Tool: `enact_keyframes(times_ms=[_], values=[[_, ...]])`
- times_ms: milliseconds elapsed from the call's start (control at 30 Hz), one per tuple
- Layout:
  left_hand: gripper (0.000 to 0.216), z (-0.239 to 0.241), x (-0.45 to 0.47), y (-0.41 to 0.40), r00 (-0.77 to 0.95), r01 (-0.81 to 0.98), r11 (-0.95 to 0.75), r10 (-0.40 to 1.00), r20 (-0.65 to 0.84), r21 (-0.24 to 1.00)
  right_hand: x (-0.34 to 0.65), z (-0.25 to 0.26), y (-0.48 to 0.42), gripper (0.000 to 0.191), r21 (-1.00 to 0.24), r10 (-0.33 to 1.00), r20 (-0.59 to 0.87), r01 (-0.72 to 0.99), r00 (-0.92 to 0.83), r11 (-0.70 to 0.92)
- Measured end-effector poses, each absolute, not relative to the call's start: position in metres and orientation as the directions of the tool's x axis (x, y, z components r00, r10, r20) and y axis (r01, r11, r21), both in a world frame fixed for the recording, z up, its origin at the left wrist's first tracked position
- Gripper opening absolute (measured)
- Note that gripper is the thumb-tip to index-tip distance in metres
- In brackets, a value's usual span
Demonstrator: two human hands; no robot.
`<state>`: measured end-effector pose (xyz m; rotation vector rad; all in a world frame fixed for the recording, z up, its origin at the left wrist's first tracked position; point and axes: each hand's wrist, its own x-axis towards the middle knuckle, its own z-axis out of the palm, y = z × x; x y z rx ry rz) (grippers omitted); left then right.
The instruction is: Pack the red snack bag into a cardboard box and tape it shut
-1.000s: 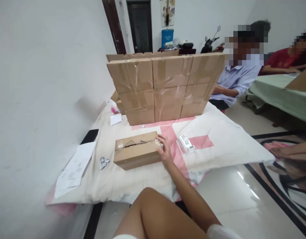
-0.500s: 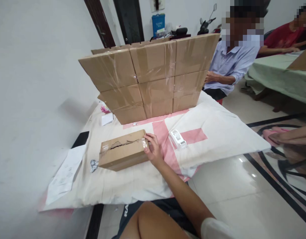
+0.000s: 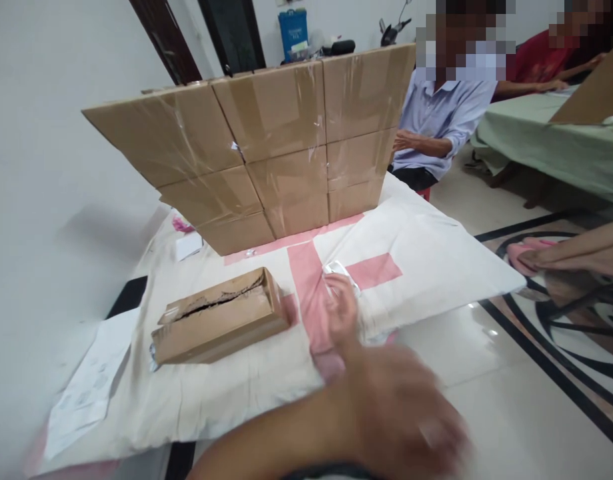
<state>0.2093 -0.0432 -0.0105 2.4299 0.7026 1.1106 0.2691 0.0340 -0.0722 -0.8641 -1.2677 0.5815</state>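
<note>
A brown cardboard box (image 3: pixel 221 323) with a torn strip along its top lies on a white and pink cloth (image 3: pixel 426 267). My right hand (image 3: pixel 342 307) is to the right of the box, apart from it, over a white tape dispenser (image 3: pixel 336 269) whose top edge shows above the fingers. The fingers are smeared, so whether they grip is unclear. A large blurred forearm and hand (image 3: pixel 396 413) crosses the bottom of the view from the left; it appears to be my left hand, and its fingers cannot be made out.
A wall of taped cardboard boxes (image 3: pixel 266 147) stands at the cloth's far edge. A paper sheet (image 3: pixel 86 387) lies at the left. A person in a light blue shirt (image 3: pixel 441 113) sits behind the boxes beside a green-covered table (image 3: pixel 546 140). Someone's leg (image 3: pixel 576 253) lies on the floor at right.
My right hand has left the end of the torn box and moved right onto the tape dispenser. The camera has swung closer and left. A blurred arm has come into the foreground.
</note>
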Motion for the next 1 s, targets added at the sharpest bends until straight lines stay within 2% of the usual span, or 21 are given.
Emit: enact_keyframes(times_ms=[67,100,200,233,367,567,633,700,767,867,1000], values=[[0.02,-0.026,0.202,-0.01,0.361,0.401,-0.678,0.735,0.574,0.616,0.307,-0.071,0.046,0.023,-0.858,0.773,0.513,0.19,0.374,0.478],[0.018,-0.034,0.198,0.01,0.267,0.442,-0.612,0.788,0.555,0.656,0.322,-0.071,0.054,0.021,-0.871,0.778,0.491,0.226,0.391,0.436],[0.025,-0.063,0.193,0.075,0.041,0.496,-0.425,0.882,0.469,0.757,0.347,-0.077,0.078,0.025,-0.897,0.841,0.426,0.277,0.334,0.344],[0.026,-0.072,0.192,0.093,0.019,0.489,-0.386,0.901,0.433,0.782,0.349,-0.08,0.084,0.028,-0.902,0.854,0.409,0.286,0.322,0.324],[0.03,-0.1,0.194,0.124,0.068,0.415,-0.338,0.937,0.342,0.845,0.344,-0.093,0.09,0.04,-0.912,0.882,0.364,0.31,0.3,0.271],[0.042,-0.105,0.189,0.112,0.144,0.408,-0.369,0.929,0.34,0.835,0.34,-0.098,0.084,0.037,-0.932,0.923,0.304,0.275,0.235,0.237],[0.059,-0.103,0.189,0.108,0.223,0.412,-0.42,0.907,0.357,0.809,0.341,-0.098,0.085,0.035,-0.946,0.933,0.277,0.234,0.23,0.224],[0.09,-0.101,0.189,0.104,0.326,0.455,-0.481,0.873,0.363,0.749,0.343,-0.1,0.086,0.032,-0.959,0.942,0.253,0.188,0.221,0.213],[0.11,-0.102,0.19,0.102,0.4,0.518,-0.523,0.848,0.349,0.677,0.344,-0.101,0.086,0.029,-0.966,0.949,0.237,0.152,0.207,0.208],[0.114,-0.104,0.191,0.101,0.416,0.571,-0.534,0.843,0.341,0.624,0.345,-0.102,0.086,0.025,-0.969,0.955,0.232,0.125,0.182,0.212],[0.112,-0.105,0.192,0.1,0.399,0.591,-0.531,0.847,0.352,0.607,0.343,-0.1,0.086,0.031,-0.97,0.958,0.233,0.111,0.167,0.217]])
